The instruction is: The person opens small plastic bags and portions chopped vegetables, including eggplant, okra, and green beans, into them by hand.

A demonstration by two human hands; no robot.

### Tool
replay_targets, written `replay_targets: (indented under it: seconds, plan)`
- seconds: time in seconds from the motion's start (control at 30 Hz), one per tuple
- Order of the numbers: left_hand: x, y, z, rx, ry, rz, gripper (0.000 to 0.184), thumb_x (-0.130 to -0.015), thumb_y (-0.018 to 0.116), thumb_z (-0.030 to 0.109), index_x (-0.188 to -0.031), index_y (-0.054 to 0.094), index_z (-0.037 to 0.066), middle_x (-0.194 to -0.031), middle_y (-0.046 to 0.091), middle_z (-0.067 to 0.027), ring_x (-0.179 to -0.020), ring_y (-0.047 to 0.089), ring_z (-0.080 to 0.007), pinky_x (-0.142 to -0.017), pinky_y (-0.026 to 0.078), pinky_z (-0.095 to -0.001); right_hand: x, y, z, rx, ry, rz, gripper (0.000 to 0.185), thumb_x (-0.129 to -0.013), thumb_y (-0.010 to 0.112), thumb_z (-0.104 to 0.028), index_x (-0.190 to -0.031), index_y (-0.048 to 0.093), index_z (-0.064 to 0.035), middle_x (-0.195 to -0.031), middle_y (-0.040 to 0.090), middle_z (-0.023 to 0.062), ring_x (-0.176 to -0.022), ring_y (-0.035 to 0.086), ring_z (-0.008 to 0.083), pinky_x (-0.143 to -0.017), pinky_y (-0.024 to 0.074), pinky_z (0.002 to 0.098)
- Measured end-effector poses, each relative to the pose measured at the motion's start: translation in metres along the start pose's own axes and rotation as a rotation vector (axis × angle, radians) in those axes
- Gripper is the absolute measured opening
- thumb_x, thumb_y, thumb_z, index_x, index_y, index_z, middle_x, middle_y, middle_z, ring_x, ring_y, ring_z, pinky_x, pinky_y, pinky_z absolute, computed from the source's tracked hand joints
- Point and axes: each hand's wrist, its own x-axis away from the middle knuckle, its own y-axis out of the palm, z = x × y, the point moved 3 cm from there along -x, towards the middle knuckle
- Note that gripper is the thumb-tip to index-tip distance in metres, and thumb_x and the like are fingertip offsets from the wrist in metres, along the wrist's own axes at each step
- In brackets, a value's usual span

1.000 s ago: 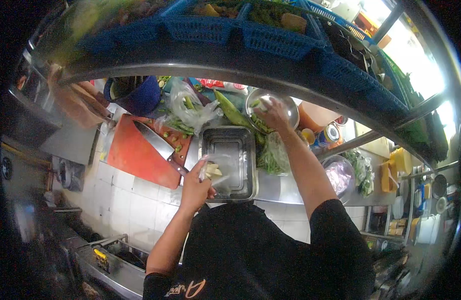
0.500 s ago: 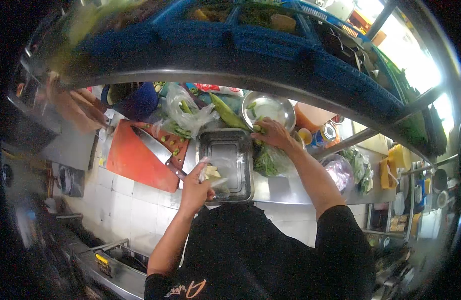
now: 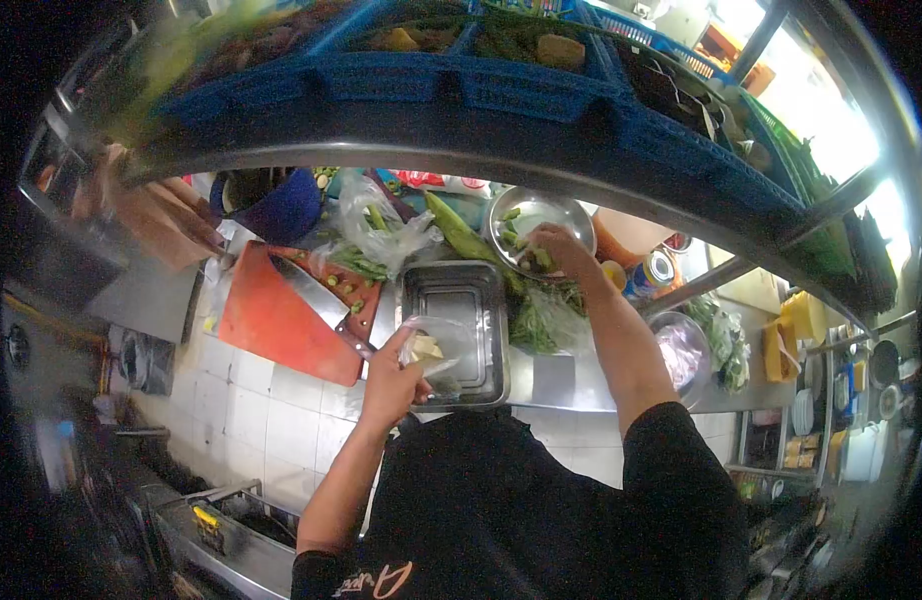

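Observation:
My left hand [image 3: 392,383] is closed on a clear plastic bag [image 3: 439,350] with pale yellow chunks [image 3: 424,348] inside. The bag hangs over the left part of a rectangular metal tray [image 3: 498,340]. My right hand [image 3: 558,247] reaches into a round metal bowl [image 3: 556,207], its fingers curled down around green vegetable pieces [image 3: 536,262]; the fingertips are partly hidden. More green pieces [image 3: 511,222] lie in the bowl. Left of the tray, a knife [image 3: 316,290] rests on an orange cutting board [image 3: 276,315] with small cut green pieces [image 3: 357,308].
A plastic bag of green vegetables [image 3: 371,225] lies behind the board. Leafy greens [image 3: 541,320] sit right of the tray, a can [image 3: 659,267] and a bowl with a pinkish bag [image 3: 681,350] farther right. A metal shelf edge [image 3: 461,160] with blue baskets [image 3: 531,95] overhangs the counter.
My right hand has moved from the bowl's near rim to inside the bowl, and more green pieces show there. My left hand still holds the bag over the tray.

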Motion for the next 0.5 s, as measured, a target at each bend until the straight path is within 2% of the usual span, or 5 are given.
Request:
replay_targets:
  seconds: [0.13, 0.23, 0.4, 0.47, 0.5]
  plan:
    - [0.000, 0.003, 0.002, -0.118, 0.023, 0.039, 0.060, -0.073, 0.046, -0.005, -0.132, 0.038, 0.002, -0.076, 0.060, -0.0094, -0.045, 0.053, -0.0103, -0.038, 0.043, -0.0222, 0.001, -0.009, -0.001, -0.721, 0.218, 0.341, 0.015, -0.081, 0.059, -0.029, -0.084, 0.058, -0.0138, -0.075, 0.058, 0.0031, -0.064, 0.055, 0.0168, -0.049, 0.0454, 0.0233]
    - [-0.002, 0.010, 0.009, -0.242, 0.088, 0.012, 0.059, -0.073, 0.045, -0.004, -0.132, 0.038, 0.001, -0.075, 0.059, -0.0100, -0.046, 0.052, -0.0106, -0.040, 0.043, -0.0224, 0.043, 0.035, -0.097, -1.005, 0.018, 0.404, 0.018, -0.083, 0.056, -0.031, -0.086, 0.058, -0.0135, -0.076, 0.058, 0.0047, -0.062, 0.055, 0.0170, -0.043, 0.0447, 0.0266]
    - [-0.016, 0.012, -0.005, -0.669, 0.419, 0.067, 0.056, -0.071, 0.052, 0.003, -0.125, 0.041, -0.006, -0.115, 0.055, -0.0235, -0.076, 0.060, -0.0256, -0.070, 0.047, -0.0302, 0.112, 0.142, -0.120, -1.378, 0.273, 0.210, 0.029, -0.089, 0.048, -0.038, -0.091, 0.056, -0.0098, -0.083, 0.059, 0.0078, -0.061, 0.055, 0.0200, -0.039, 0.0425, 0.0280]
    - [-0.012, 0.020, 0.004, -0.605, 0.259, 0.017, 0.054, -0.071, 0.051, 0.003, -0.124, 0.043, -0.006, -0.120, 0.051, -0.0246, -0.090, 0.059, -0.0299, -0.078, 0.046, -0.0316, 0.132, 0.184, -0.102, -1.563, 0.458, -0.007, 0.033, -0.091, 0.044, -0.039, -0.091, 0.056, -0.0080, -0.086, 0.058, 0.0091, -0.069, 0.057, 0.0215, -0.051, 0.0486, 0.0321]
    - [-0.010, 0.024, 0.006, -0.574, 0.178, -0.009, 0.053, -0.072, 0.050, 0.003, -0.123, 0.043, -0.006, -0.122, 0.050, -0.0252, -0.096, 0.058, -0.0321, -0.082, 0.045, -0.0323, 0.135, 0.197, -0.098, -1.501, 0.452, 0.129, 0.033, -0.091, 0.044, -0.038, -0.092, 0.056, -0.0076, -0.085, 0.058, 0.0094, -0.071, 0.057, 0.0218, -0.057, 0.0488, 0.0331]
